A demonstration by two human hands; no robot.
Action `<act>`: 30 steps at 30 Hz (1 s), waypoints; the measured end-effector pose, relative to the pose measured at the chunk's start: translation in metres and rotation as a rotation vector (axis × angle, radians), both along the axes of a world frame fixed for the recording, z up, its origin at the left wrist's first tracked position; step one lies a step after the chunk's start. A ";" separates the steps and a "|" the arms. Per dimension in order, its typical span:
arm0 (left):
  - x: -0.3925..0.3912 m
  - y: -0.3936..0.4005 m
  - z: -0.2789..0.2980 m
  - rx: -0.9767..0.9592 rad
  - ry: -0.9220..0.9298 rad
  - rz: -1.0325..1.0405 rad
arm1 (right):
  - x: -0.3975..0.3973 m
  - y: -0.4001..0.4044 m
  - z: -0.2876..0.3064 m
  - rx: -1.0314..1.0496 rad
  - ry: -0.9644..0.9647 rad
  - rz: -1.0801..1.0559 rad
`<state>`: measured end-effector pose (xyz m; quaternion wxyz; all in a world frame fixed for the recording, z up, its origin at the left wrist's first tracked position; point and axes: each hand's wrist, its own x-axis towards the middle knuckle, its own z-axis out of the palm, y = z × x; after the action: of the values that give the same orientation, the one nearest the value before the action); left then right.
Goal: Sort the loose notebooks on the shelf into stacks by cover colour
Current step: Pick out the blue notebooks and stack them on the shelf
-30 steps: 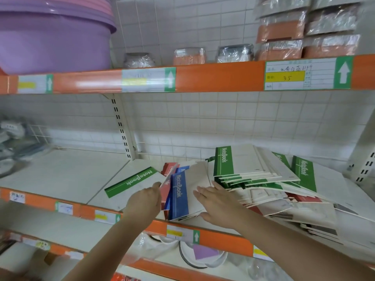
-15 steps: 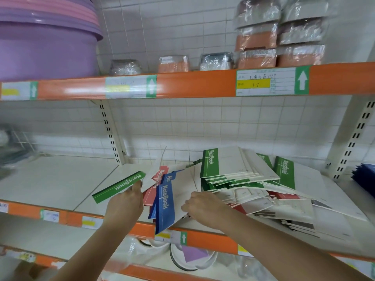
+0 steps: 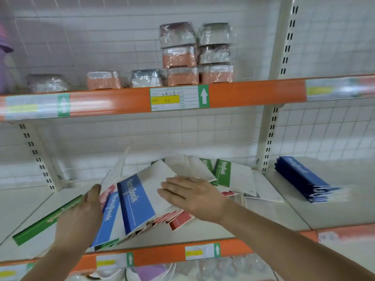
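A loose fan of notebooks leans across the middle shelf (image 3: 269, 218). A blue-spined notebook (image 3: 138, 197) lies on top, with another blue one (image 3: 109, 218) and red ones (image 3: 182, 219) under it. My right hand (image 3: 192, 196) lies flat with straight fingers on the top notebook's white cover. My left hand (image 3: 81, 216) holds a green-spined notebook (image 3: 44, 222) at the fan's left edge, its thumb up against the leaning covers and its fingers hidden. Green notebooks (image 3: 223, 173) lie behind my right hand. A neat blue stack (image 3: 302, 179) sits in the right bay.
An upright post (image 3: 267, 142) divides the middle bay from the right one. Wrapped packs (image 3: 180, 57) stand on the upper shelf behind its orange rail (image 3: 243, 92). An orange rail (image 3: 162, 254) fronts the middle shelf, with bowls below it.
The view swung right, bringing the blue stack into sight. My right hand went from reaching into the pile to lying flat on the top blue notebook. The green notebook dropped lower.
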<state>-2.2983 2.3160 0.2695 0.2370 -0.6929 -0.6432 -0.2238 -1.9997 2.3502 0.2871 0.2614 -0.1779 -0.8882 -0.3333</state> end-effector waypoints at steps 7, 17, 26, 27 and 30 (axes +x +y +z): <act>0.074 0.017 -0.003 0.160 0.139 -0.196 | 0.128 -0.012 0.006 0.045 0.099 -0.197; 0.251 0.032 0.001 0.323 0.277 -0.386 | 0.342 -0.032 -0.007 0.015 0.244 -0.410; 0.432 0.038 0.002 0.366 0.284 -0.410 | 0.508 -0.011 -0.007 0.027 0.250 -0.454; 0.448 0.039 -0.002 0.344 0.277 -0.415 | 0.521 -0.008 -0.009 0.030 0.248 -0.446; 0.491 0.038 -0.008 0.307 0.256 -0.405 | 0.552 0.001 -0.014 0.031 0.247 -0.417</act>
<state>-1.8077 2.3545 0.2620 0.3689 -0.7858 -0.4152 -0.2721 -1.4473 2.3512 0.2731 0.2962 -0.3928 -0.7883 -0.3696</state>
